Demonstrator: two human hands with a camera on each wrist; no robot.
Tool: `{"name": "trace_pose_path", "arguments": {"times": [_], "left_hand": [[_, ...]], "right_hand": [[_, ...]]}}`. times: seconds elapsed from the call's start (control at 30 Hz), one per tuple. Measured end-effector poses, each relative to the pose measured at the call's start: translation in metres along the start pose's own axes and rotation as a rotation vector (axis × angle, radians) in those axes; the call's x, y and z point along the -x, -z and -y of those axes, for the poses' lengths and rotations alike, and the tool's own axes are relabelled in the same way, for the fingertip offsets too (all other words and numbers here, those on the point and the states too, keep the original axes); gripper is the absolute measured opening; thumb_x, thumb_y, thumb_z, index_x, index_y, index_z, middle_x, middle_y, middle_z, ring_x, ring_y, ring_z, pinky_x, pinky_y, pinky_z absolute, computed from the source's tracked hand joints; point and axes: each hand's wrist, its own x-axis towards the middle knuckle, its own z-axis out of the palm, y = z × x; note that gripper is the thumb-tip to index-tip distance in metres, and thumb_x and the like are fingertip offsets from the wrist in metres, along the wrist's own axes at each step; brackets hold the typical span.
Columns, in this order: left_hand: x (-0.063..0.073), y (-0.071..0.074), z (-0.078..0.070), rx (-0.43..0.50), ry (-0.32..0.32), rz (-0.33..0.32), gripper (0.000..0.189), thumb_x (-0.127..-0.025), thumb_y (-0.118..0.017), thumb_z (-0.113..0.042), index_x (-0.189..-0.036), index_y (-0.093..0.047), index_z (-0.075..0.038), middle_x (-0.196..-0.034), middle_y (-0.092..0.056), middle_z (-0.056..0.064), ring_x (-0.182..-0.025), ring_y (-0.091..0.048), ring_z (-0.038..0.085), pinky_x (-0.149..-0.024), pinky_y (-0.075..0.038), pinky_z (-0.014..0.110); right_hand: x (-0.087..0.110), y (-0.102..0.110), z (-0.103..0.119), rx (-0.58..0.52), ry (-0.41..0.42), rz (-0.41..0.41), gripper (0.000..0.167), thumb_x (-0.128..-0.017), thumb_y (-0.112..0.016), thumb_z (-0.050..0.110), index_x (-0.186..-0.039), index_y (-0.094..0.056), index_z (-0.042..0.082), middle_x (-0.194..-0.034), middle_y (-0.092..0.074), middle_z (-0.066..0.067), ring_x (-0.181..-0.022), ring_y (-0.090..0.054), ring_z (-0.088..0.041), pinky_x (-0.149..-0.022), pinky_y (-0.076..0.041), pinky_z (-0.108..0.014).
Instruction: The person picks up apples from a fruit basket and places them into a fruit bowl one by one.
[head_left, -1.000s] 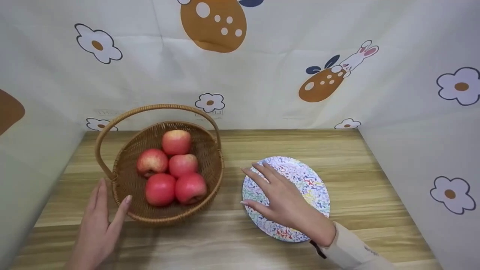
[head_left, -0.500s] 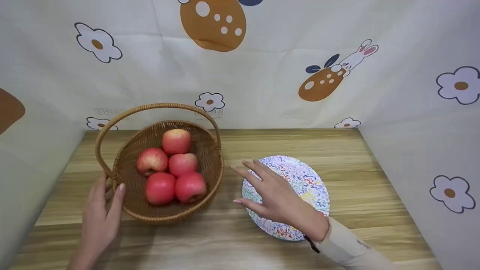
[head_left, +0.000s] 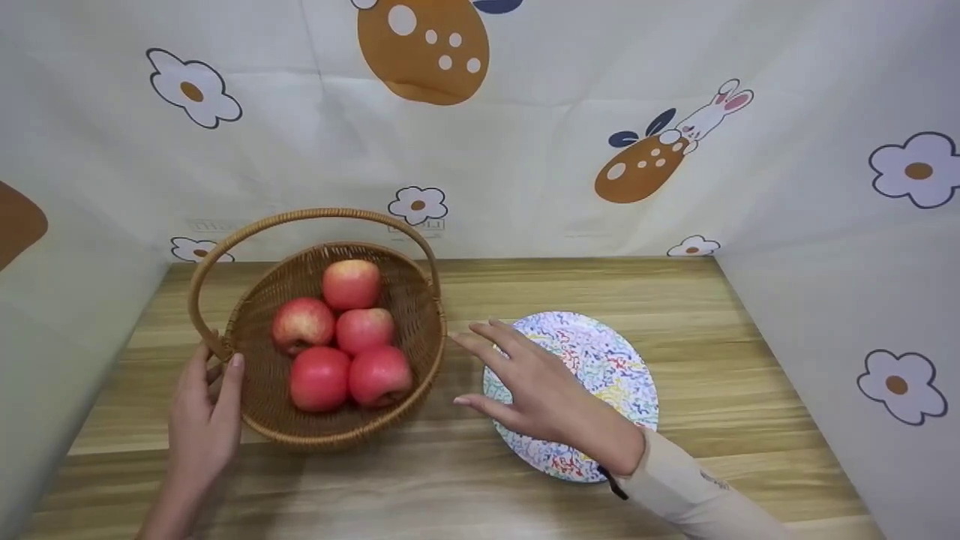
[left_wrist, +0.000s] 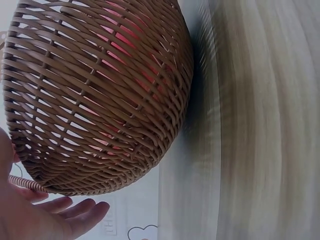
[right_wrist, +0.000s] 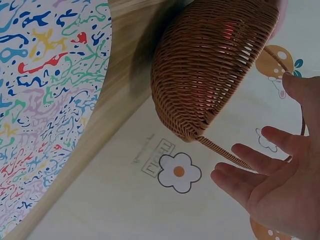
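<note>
Brown wicker makes up the basket (head_left: pixel 412 319) at the left of the desk (head_left: pixel 720 375), its mouth open to the head camera, with five red apples (head_left: pixel 365 330) clustered close together inside: one at the back, two across the middle, two at the front. A thin handle (head_left: pixel 319 214) arches above it, with a foot joined to the rim on either side. The left hand (head_left: pixel 199 424) grips the basket's left edge by the foot of the handle — thumb over the rim on the inner side, fingers round the outside. In the left wrist view, red shows through the gaps in the weave.

The right hand (head_left: pixel 532 390) holds nothing, its fingers spread and its thumb well apart from them. It hovers over a round disc (head_left: pixel 619 364) covered in multicoloured squiggles, and its fingertips point toward the basket's right side, just beside it but apart. The disc lies on the desk to the right of the basket, a strip of wood grain between the two. A beige sleeve (head_left: pixel 682 480) covers the right forearm, with a dark band (head_left: pixel 613 482) at the cuff. Behind the desk hangs a pale cloth (head_left: pixel 525 172) — printed with white flowers, orange fruit shapes and a rabbit (head_left: pixel 705 118)
</note>
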Motion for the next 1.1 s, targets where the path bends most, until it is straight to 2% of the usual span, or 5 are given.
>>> {"name": "trace_pose_path", "arguments": {"times": [0.5, 0.77, 0.9, 1.0, 1.1], "left_hand": [[-0.013, -0.003, -0.001, 0.001, -0.024, -0.05, 0.047, -0.111, -0.046, -0.017, -0.15, -0.051, 0.008, -0.146, -0.053, 0.033, -0.128, -0.056, 0.047, -0.086, -0.036, 0.003], [-0.019, -0.006, -0.003, 0.002, 0.04, -0.076, 0.044, -0.11, -0.046, -0.015, -0.147, -0.054, 0.007, -0.144, -0.057, 0.029, -0.122, -0.052, 0.028, -0.094, -0.038, 0.028], [-0.022, -0.007, -0.001, 0.011, 0.039, -0.093, 0.043, -0.109, -0.047, -0.013, -0.145, -0.056, 0.008, -0.139, -0.06, 0.029, -0.109, -0.052, 0.012, -0.09, -0.038, 0.025], [-0.025, -0.007, 0.0, 0.016, 0.035, -0.107, 0.042, -0.108, -0.047, -0.011, -0.144, -0.058, 0.008, -0.133, -0.062, 0.028, -0.096, -0.049, -0.003, -0.083, -0.039, 0.017], [-0.027, -0.007, 0.001, 0.026, 0.031, -0.112, 0.041, -0.107, -0.048, -0.01, -0.143, -0.059, 0.008, -0.128, -0.064, 0.028, -0.088, -0.047, -0.009, -0.077, -0.04, 0.012]], "right_hand": [[-0.017, -0.004, 0.003, -0.033, 0.046, -0.01, 0.068, -0.102, -0.066, 0.048, -0.158, -0.048, 0.014, -0.155, -0.054, -0.014, -0.145, -0.049, -0.035, -0.114, -0.047, -0.05], [-0.027, -0.007, 0.005, -0.07, 0.053, 0.021, 0.067, -0.103, -0.066, 0.045, -0.158, -0.047, 0.013, -0.157, -0.051, -0.017, -0.145, -0.048, -0.034, -0.115, -0.046, -0.05], [-0.03, -0.009, 0.006, -0.081, 0.06, 0.019, 0.066, -0.103, -0.066, 0.045, -0.158, -0.048, 0.012, -0.155, -0.052, -0.018, -0.144, -0.05, -0.034, -0.114, -0.047, -0.049], [-0.033, -0.01, 0.007, -0.083, 0.061, 0.015, 0.067, -0.103, -0.065, 0.046, -0.158, -0.048, 0.012, -0.155, -0.053, -0.017, -0.143, -0.051, -0.032, -0.115, -0.046, -0.047], [-0.035, -0.011, 0.008, -0.082, 0.059, 0.016, 0.067, -0.103, -0.064, 0.048, -0.158, -0.048, 0.013, -0.156, -0.053, -0.014, -0.143, -0.051, -0.031, -0.116, -0.046, -0.046]]}}
